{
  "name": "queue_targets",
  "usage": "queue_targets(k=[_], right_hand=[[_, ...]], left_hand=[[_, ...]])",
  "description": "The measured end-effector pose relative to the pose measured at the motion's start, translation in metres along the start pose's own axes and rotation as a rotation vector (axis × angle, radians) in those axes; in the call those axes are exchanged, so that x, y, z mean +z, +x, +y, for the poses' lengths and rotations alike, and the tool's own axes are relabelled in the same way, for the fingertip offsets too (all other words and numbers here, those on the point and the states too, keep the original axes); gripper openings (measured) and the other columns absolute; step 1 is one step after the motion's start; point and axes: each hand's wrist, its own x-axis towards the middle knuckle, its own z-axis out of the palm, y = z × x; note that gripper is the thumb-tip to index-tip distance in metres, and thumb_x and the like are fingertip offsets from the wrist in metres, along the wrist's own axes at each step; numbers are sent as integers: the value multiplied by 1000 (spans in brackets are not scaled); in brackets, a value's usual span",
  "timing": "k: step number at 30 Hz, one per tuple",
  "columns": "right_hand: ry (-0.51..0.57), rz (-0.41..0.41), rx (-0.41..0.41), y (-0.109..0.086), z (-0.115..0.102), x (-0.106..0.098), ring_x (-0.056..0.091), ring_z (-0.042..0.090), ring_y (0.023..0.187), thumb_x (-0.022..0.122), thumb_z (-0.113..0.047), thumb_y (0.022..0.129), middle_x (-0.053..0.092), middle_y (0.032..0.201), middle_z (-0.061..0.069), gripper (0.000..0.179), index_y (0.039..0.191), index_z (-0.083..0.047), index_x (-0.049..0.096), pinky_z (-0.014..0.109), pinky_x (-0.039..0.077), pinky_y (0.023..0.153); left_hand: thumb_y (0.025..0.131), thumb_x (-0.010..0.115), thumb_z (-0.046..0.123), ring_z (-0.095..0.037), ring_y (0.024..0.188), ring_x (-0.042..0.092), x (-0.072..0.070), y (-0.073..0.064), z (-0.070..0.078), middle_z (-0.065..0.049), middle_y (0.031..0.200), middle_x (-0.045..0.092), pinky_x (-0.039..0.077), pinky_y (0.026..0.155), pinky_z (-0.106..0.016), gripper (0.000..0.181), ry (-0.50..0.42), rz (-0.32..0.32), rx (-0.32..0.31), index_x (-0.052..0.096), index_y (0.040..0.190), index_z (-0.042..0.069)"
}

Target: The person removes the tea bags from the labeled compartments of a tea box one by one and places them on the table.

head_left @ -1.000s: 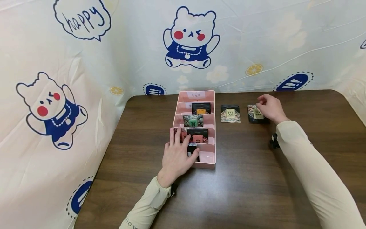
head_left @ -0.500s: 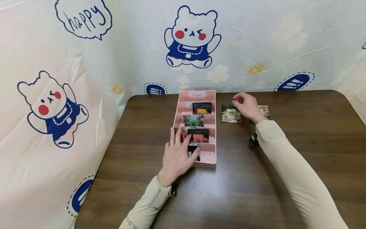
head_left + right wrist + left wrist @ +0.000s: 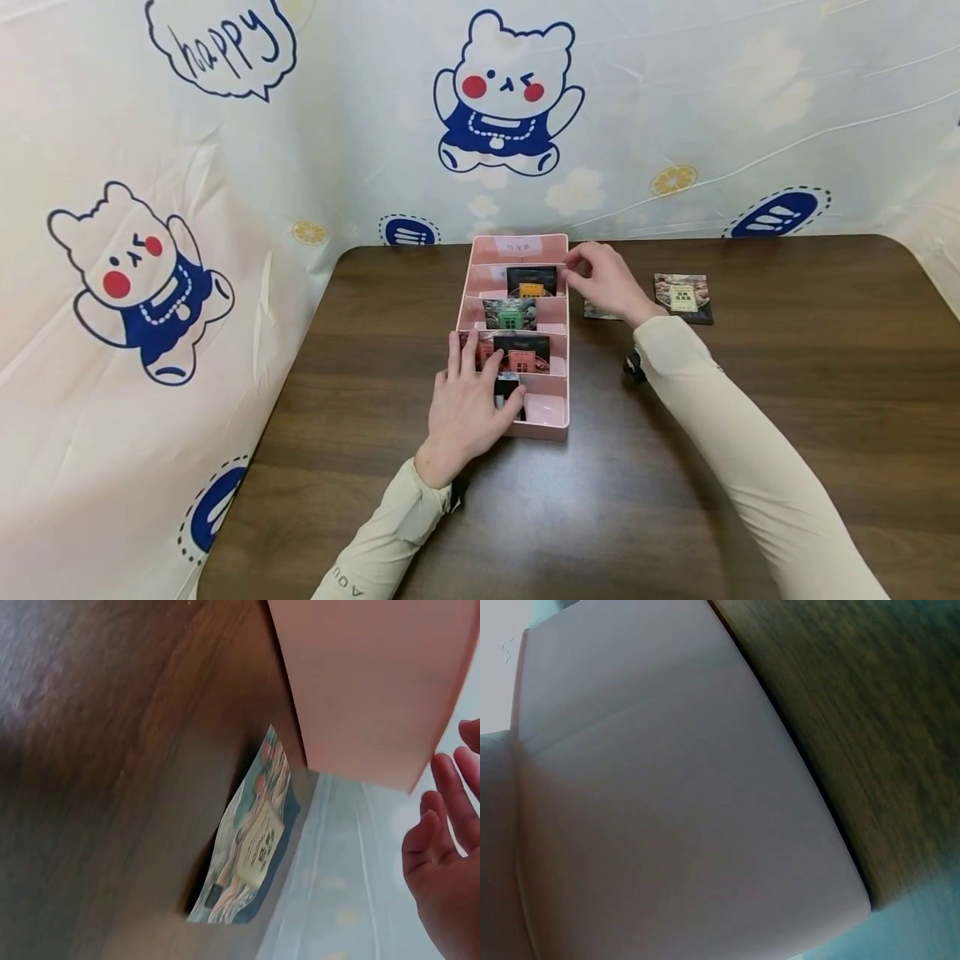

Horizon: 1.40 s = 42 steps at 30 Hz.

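A long pink box (image 3: 551, 432) with divided compartments stands on the table, paper labels inside. My left hand (image 3: 467, 410) rests over its near left rim, fingers spread and fairly straight. At the box's far right rim is my right hand (image 3: 606, 279), with lightly bent fingers (image 3: 450, 784) and nothing seen in them. Close to those fingertips is a black sachet with an orange label (image 3: 532, 282). Further forward in the box are a green-labelled sachet (image 3: 510, 315), red-labelled sachets (image 3: 522, 354) and a dark packet (image 3: 507, 386) partly behind my left thumb.
Beside the box, a pale-labelled sachet (image 3: 259, 844) lies flat, partly under my right hand in the head view. A second pale-labelled sachet (image 3: 683, 298) lies further right on the brown table (image 3: 637, 500). A printed cloth (image 3: 630, 125) hangs behind the table.
My right hand has moved left, from over the far right sachet, across the other sachet to the box's rim. The right sachet is uncovered now. My left hand stays put.
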Motion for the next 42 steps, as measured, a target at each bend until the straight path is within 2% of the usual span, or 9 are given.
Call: queue_targets(k=[3,6,12,28,36,42], right_hand=[[-93,-9,-70,2,-5,2,49,29,99,61,-17,92,63,105,11,17,105,-5,64,43,40,86],[-176,-28,-103,3,-12,2,46,27,98,61,-19,92,63,106,9,18,105,-7,64,42,41,83],[-221,-57,-74,6,-20,4,45,27,99,61,-19,92,63,109,10,28,116,-7,63,41,41,83],[-225,-106,-11,8,-20,11,44,27,101,61,-18,92,63,119,11,31,121,-7,61,42,41,85],[-232,-100,-9,9,-17,16,45,26,98,61,-19,92,65,114,9,30,119,-8,62,40,42,82],[-211,-126,5,8,-19,17,47,25,92,60,-18,92,64,100,10,29,118,-6,62,39,43,77]], left_hand=[[89,46,60,-38,149,11,-1,1,0,-13,158,27,42,95,-59,63,1,-3,2,55,137,19],[89,46,60,-38,150,11,-2,2,0,-13,158,26,42,96,-59,64,5,-12,-1,54,137,19],[89,44,61,-39,149,11,-2,4,1,-13,158,25,41,97,-59,65,9,-25,0,54,138,19],[89,45,61,-39,149,12,-2,4,1,-13,157,26,42,96,-59,65,0,-20,5,54,137,19],[89,46,60,-40,149,12,-2,2,1,-14,158,26,42,96,-60,64,-1,-18,6,55,137,19],[89,47,59,-39,149,13,-1,1,1,-14,157,28,43,94,-59,63,3,-10,4,55,136,19]])
